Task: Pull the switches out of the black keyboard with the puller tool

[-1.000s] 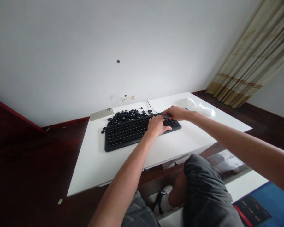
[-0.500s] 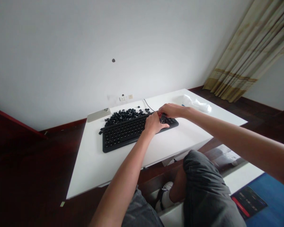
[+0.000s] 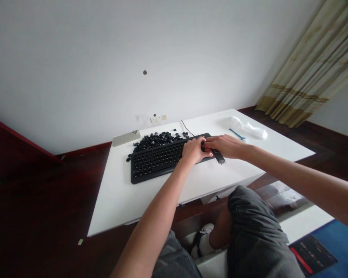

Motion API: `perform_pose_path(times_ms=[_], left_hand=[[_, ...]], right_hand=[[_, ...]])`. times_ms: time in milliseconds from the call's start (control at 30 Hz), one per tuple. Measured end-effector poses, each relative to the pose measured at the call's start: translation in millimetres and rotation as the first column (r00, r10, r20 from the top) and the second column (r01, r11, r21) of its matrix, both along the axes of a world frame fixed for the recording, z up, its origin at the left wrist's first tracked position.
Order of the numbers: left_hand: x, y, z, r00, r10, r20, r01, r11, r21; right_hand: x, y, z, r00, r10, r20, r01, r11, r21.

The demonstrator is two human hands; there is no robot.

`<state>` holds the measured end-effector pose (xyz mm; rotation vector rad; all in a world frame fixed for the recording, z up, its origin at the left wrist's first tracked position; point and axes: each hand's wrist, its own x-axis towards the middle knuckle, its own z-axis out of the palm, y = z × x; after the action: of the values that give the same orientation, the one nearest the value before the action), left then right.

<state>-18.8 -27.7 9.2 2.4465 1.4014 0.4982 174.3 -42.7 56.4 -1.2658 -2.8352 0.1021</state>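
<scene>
A black keyboard (image 3: 159, 159) with its keycaps off lies on the white table (image 3: 118, 208). My left hand (image 3: 193, 150) rests over its right part, fingers curled on it and thumb stretched toward the front edge. Close beside it, at the keyboard's right end, my right hand (image 3: 224, 146) is closed around a black flat tool (image 3: 219, 155), whose notched end points toward me past the front edge. The tool's other end is hidden by my fingers. Behind the keyboard is a heap of loose black keycaps (image 3: 153, 141).
A phone (image 3: 124, 138) lies at the back left of the table. At the right are a blue-handled brush (image 3: 237, 134) and a crumpled clear plastic bag (image 3: 249, 128). A cable (image 3: 187, 128) runs back from the keyboard. Another phone (image 3: 313, 255) lies on a blue surface beside my leg.
My right hand has come lower and nearer to me, and the tool's notched end now sticks out below it. My left hand stays on the keyboard. The view has shifted slightly.
</scene>
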Motion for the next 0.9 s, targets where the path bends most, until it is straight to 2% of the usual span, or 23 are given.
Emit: perform_pose_path(times_ms=[100,167,267,400,500,600,900], left_hand=[[-2,0,-0.8,0.997,-0.072,-0.011,0.072,0.997,0.034],[-3,0,-0.9,0.993,-0.119,-0.016,0.120,0.991,0.065],[-4,2,-3.0,0.985,-0.174,-0.008,0.174,0.978,0.119],[2,0,-10.7,0.958,-0.277,0.079,0.266,0.956,0.121],[10,-5,-17.2,0.961,-0.248,0.123,0.232,0.964,0.133],[18,-10,-21.5,0.980,-0.181,0.087,0.165,0.972,0.168],[25,-22,-21.3,0.996,-0.052,-0.079,0.065,0.982,0.175]], right_hand=[[8,0,-15,0.995,-0.023,-0.094,0.023,1.000,-0.003],[12,2,-28,0.977,-0.015,-0.214,0.017,1.000,0.004],[12,3,-48,0.919,-0.019,-0.395,0.043,0.998,0.053],[7,-1,-62,0.856,-0.085,-0.509,0.124,0.991,0.043],[7,-1,-63,0.827,-0.146,-0.542,0.182,0.983,0.012],[8,2,-64,0.818,-0.176,-0.548,0.207,0.978,-0.005],[11,3,-64,0.820,-0.128,-0.557,0.154,0.988,0.000]])
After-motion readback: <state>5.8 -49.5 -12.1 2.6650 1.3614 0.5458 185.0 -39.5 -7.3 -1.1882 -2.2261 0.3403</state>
